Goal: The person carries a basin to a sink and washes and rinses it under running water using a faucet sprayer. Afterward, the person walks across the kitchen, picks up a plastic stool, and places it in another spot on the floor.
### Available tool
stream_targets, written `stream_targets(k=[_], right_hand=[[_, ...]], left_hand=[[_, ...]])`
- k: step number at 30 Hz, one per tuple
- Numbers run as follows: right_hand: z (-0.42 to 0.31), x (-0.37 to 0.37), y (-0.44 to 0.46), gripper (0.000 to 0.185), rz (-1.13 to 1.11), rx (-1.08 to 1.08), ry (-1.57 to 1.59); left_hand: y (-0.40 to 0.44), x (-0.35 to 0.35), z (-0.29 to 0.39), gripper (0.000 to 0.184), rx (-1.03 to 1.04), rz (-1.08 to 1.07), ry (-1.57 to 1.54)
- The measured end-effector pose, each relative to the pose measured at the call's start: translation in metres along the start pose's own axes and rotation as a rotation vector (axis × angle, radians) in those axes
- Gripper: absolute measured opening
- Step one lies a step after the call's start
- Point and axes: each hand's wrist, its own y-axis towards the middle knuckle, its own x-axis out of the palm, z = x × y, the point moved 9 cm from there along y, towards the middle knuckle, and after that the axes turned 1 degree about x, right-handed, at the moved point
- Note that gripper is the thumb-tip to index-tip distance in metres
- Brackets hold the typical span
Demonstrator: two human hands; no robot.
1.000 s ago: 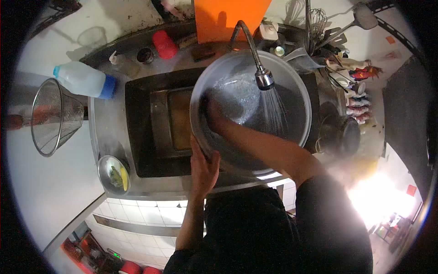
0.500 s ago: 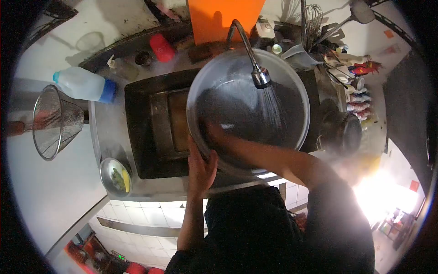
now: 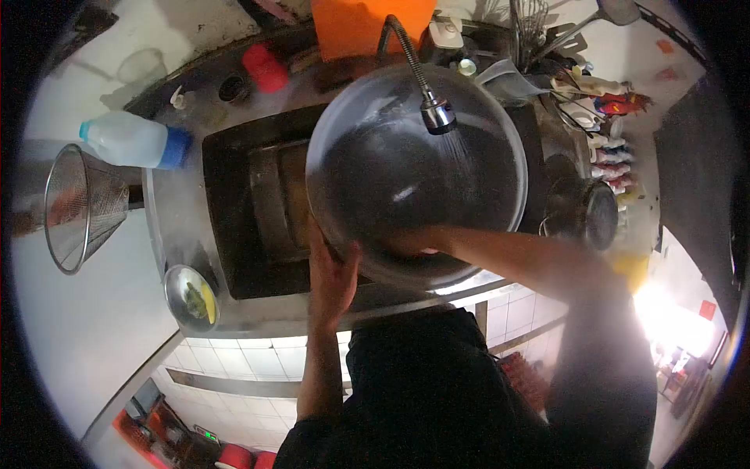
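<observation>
A large round metal bowl (image 3: 336,156) is tilted over the sink, its mouth facing me. My left hand (image 3: 334,275) grips the bowl's lower left edge, thumb apart and fingers partly hidden behind the wall. My right hand (image 3: 412,241) is inside the bowl near its lower side; its fingers are lost in shadow, and anything they hold cannot be made out. A flexible tap (image 3: 437,113) with a chrome spray head hangs over the bowl, and water sprays from it into the inside.
The dark sink (image 3: 258,273) lies under and left of the bowl. A milky plastic jug (image 3: 129,142), a wire strainer (image 3: 86,207) and a small metal bowl (image 3: 176,285) with green and yellow pieces are to the left. A pot (image 3: 600,215) stands right; utensils (image 3: 531,31) hang behind.
My right hand has moved from the left inner side of the bowl toward its lower middle, and my elbow has swung right. The view has shifted slightly. Water keeps spraying.
</observation>
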Motion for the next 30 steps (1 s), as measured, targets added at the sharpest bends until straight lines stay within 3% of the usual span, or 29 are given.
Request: stream_targets(k=[4,7,11,13,15,16,17,19,21,22,24,25,27,30], right_hand=[[0.026,0.010,0.040,0.051,-0.004,0.053,0.142],[0.043,0.021,0.083,0.050,-0.013,-0.179,0.428],[0.011,0.000,-0.017,0.046,-0.031,-0.294,-0.531],[0.017,-0.013,-0.049,0.049,-0.210,0.061,-0.886],[0.070,-0.051,-0.068,0.043,-0.342,0.532,-1.093],[0.109,-0.074,-0.069,0.039,-0.306,0.613,-1.211],[0.125,-0.096,-0.067,0.037,-0.236,0.561,-1.418],[0.112,-0.141,-0.060,0.029,0.045,0.499,-1.534],[0.050,-0.166,-0.076,0.022,0.220,0.501,-1.407],[0.017,-0.165,-0.085,0.020,0.185,0.507,-1.375],[0.025,-0.193,-0.080,0.022,0.071,0.057,-1.771],[-0.009,-0.210,-0.085,0.026,0.383,-0.008,-1.341],[-0.042,-0.225,-0.084,0.030,0.660,-0.070,-0.881],[-0.057,-0.244,-0.076,0.039,0.972,-0.196,-0.490]], left_hand=[[-0.002,-0.002,0.012,0.077,0.113,0.049,0.202],[-0.001,-0.004,0.009,0.076,0.106,0.026,-0.008],[0.000,-0.004,0.010,0.073,0.126,0.028,0.081],[0.000,-0.005,0.014,0.072,0.128,0.034,0.083],[-0.001,-0.004,0.012,0.070,0.109,0.025,0.004],[-0.001,-0.006,0.007,0.070,0.103,0.031,-0.004],[-0.002,-0.005,0.004,0.070,0.135,0.022,0.020],[-0.003,-0.003,0.002,0.070,0.160,0.018,0.036],[-0.003,-0.005,-0.005,0.074,0.042,0.020,-0.086],[-0.003,-0.006,-0.007,0.075,0.001,0.027,-0.129],[-0.001,-0.007,0.004,0.077,0.073,0.018,-0.072],[-0.002,-0.007,0.003,0.077,0.074,0.020,-0.073],[-0.002,-0.006,0.001,0.077,0.053,0.025,-0.072],[-0.002,-0.003,0.001,0.075,-0.022,-0.009,-0.138]])
